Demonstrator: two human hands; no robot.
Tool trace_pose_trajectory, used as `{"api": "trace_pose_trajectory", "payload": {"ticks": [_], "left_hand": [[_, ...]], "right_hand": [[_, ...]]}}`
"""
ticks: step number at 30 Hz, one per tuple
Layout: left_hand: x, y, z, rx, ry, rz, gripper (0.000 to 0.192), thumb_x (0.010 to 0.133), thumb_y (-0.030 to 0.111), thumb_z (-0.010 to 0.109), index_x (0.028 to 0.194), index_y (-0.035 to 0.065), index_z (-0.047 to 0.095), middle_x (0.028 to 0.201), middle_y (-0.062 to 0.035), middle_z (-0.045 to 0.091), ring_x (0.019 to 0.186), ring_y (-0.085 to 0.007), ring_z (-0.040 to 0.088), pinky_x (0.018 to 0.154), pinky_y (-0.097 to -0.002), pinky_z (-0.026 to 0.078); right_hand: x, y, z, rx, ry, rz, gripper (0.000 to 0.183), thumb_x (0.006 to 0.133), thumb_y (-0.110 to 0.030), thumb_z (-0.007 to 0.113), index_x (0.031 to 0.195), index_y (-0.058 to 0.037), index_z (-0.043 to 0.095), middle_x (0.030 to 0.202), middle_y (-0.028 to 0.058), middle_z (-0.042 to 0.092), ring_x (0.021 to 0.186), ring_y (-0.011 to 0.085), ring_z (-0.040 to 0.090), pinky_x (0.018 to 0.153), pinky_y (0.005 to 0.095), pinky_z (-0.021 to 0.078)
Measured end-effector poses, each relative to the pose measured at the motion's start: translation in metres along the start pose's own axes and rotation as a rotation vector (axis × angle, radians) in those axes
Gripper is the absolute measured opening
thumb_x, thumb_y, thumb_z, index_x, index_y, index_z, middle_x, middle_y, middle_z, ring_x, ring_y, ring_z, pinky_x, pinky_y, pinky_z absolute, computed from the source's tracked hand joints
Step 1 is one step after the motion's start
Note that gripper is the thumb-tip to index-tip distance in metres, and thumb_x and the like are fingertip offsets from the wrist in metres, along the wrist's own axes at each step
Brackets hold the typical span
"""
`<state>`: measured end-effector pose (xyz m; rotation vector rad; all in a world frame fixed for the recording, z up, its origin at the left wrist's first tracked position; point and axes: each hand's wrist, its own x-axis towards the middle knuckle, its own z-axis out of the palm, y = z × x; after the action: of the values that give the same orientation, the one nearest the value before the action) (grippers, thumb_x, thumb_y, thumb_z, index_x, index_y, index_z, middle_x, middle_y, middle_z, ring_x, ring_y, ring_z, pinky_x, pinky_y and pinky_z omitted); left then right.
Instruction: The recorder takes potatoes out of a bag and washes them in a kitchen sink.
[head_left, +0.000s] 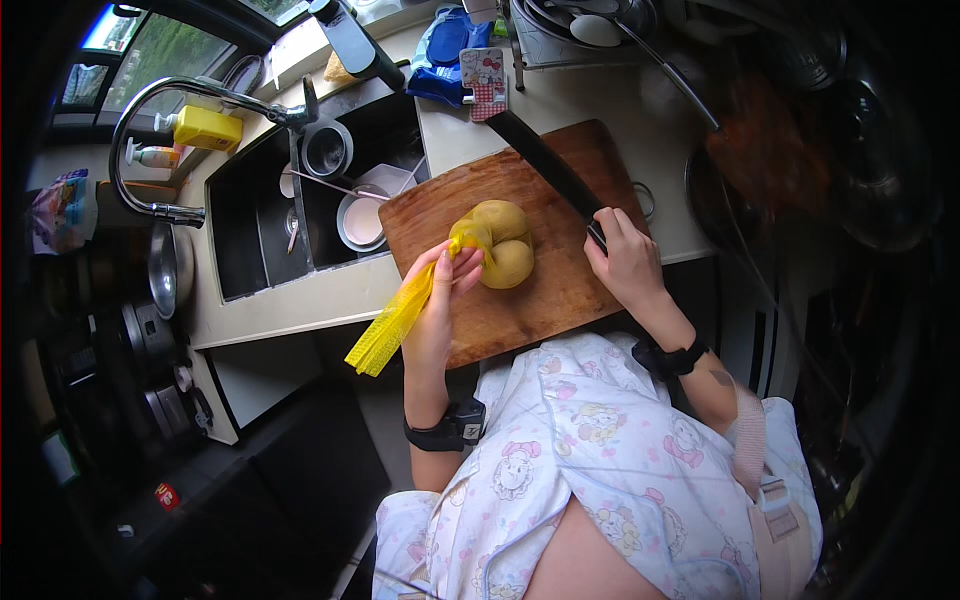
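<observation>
My left hand (442, 281) grips the gathered neck of a yellow mesh bag (394, 319), whose loose end hangs down past my palm. Round tan-yellow fruits (506, 262), perhaps kiwifruit or potatoes, sit inside the bag on a wooden cutting board (540, 311). My right hand (624, 259) is closed on the handle of a knife with a broad dark blade (544, 161). The blade points away from me over the board's right part, its tip beyond the far edge, near a patterned phone-like object (484, 82). The blade is apart from the bag.
Left of the board is a black double sink (259, 225) with bowls (364, 221) and a chrome faucet (202, 86). A blue wipes pack (446, 52) stands behind. A yellow pump bottle (206, 127) is by the window. Pans and a pot lid (877, 165) lie to the right.
</observation>
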<state>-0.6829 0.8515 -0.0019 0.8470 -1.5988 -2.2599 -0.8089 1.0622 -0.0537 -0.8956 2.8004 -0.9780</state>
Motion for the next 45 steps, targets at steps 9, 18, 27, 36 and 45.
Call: {"api": "trace_pose_trajectory", "payload": {"ticks": [9,18,27,36,45], "left_hand": [[-0.001,-0.023,-0.019,0.108,0.036,0.076,0.02,0.096,0.01,0.051,0.111,-0.0044,0.054,0.103,-0.0169,0.065,0.097,-0.0225,0.066,0.087,-0.0298,0.054],[-0.012,-0.016,-0.021,0.608,-0.107,0.351,0.012,0.095,0.005,0.051,0.103,-0.003,0.055,0.097,-0.0143,0.064,0.09,-0.0205,0.067,0.082,-0.0289,0.053],[-0.005,-0.032,-0.009,0.745,-0.152,0.559,0.012,0.088,-0.004,0.057,0.1,0.0003,0.056,0.088,-0.0144,0.063,0.079,-0.025,0.066,0.071,-0.0292,0.052],[-0.002,-0.024,-0.01,0.813,-0.177,0.54,0.014,0.085,-0.003,0.06,0.098,-0.0002,0.055,0.084,-0.0172,0.062,0.076,-0.0318,0.064,0.067,-0.0325,0.052],[-0.005,-0.017,-0.013,0.744,-0.316,0.394,0.025,0.081,-0.001,0.062,0.104,-0.0006,0.053,0.092,-0.0139,0.062,0.087,-0.024,0.066,0.077,-0.0291,0.051]], "right_hand": [[-0.034,0.041,0.032,-0.413,-0.113,-0.087,0.032,0.085,-0.019,0.063,0.111,-0.0065,0.051,0.091,0.0098,0.05,0.085,0.025,0.058,0.061,0.0347,0.0535],[-0.039,0.055,0.052,-0.637,-0.034,-0.19,0.044,0.083,-0.033,0.066,0.118,-0.0077,0.056,0.095,0.0069,0.052,0.084,0.0239,0.052,0.069,0.034,0.0452],[0.02,-0.063,-0.009,0.516,-0.56,-0.129,0.022,0.089,-0.022,0.057,0.098,-0.0021,0.054,0.083,0.0131,0.06,0.069,0.0312,0.06,0.064,0.0373,0.0496],[0.029,-0.063,0.029,0.444,-0.594,-0.299,0.021,0.092,-0.023,0.047,0.089,-0.0029,0.046,0.074,0.0198,0.06,0.072,0.0376,0.061,0.063,0.0459,0.0493],[0.03,-0.055,0.045,0.447,-0.521,-0.423,0.022,0.086,-0.024,0.054,0.084,-0.0031,0.048,0.069,0.0192,0.059,0.068,0.0378,0.061,0.06,0.0461,0.0492]]}}
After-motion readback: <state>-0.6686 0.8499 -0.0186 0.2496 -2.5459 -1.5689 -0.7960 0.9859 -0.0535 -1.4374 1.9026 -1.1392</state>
